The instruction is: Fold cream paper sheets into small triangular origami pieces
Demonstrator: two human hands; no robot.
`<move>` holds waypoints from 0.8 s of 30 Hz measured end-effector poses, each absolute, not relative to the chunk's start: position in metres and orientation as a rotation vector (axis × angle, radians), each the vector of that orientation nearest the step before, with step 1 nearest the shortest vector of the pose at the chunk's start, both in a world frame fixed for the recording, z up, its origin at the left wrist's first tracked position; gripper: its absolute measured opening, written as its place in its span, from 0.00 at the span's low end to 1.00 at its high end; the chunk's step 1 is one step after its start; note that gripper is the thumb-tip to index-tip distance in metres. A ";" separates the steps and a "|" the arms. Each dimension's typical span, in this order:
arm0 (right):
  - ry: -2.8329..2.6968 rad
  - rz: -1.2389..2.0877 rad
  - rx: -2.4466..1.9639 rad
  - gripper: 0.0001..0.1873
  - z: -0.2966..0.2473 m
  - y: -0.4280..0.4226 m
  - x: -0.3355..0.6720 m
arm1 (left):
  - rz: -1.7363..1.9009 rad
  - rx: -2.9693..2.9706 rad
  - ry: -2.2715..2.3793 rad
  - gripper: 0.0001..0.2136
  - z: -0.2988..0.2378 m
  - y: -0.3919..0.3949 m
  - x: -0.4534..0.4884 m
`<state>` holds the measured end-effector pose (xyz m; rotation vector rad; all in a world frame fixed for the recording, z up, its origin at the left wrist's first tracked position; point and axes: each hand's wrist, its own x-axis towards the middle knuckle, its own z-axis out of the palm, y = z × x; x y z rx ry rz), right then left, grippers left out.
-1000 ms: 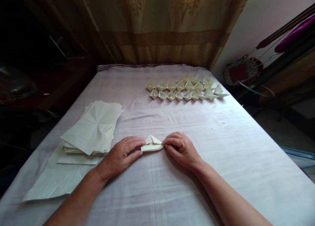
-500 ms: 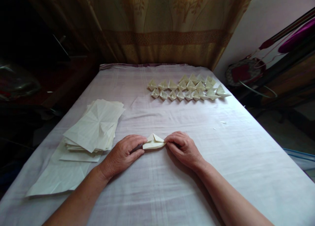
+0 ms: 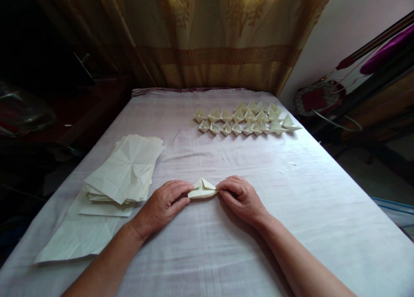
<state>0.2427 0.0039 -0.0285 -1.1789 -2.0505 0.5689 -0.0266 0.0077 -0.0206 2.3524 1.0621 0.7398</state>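
Cream folded-paper piece (image 3: 202,194), just one, is pinched at both ends by bare left hand (image 3: 168,201) and bare right hand (image 3: 239,196); triangular peak (image 3: 203,184) pointed 12 o'clock, long axis roughly 9-to-3.

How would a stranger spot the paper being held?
On the pale cloth, look to the near middle, where the left hand and right hand face each other. The folded paper is between them, a small triangular peak above a flat band. Unlike the pointed paper shapes in rows farther back and the creased sheets at left, it alone is held.
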 end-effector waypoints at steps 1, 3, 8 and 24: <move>-2.053 0.566 -1.180 0.09 -0.028 0.004 0.243 | 0.747 2.355 1.064 0.13 -0.021 0.008 -0.026; -2.057 0.558 -1.179 0.09 -0.028 0.004 0.243 | 0.770 2.359 1.070 0.13 -0.021 0.007 -0.025; -2.074 0.550 -1.163 0.09 -0.028 0.003 0.242 | 0.823 2.357 1.147 0.14 -0.022 0.005 -0.017; -2.187 0.460 -1.156 0.13 -0.026 -0.003 0.238 | 0.600 2.826 1.278 0.11 -0.023 0.001 0.005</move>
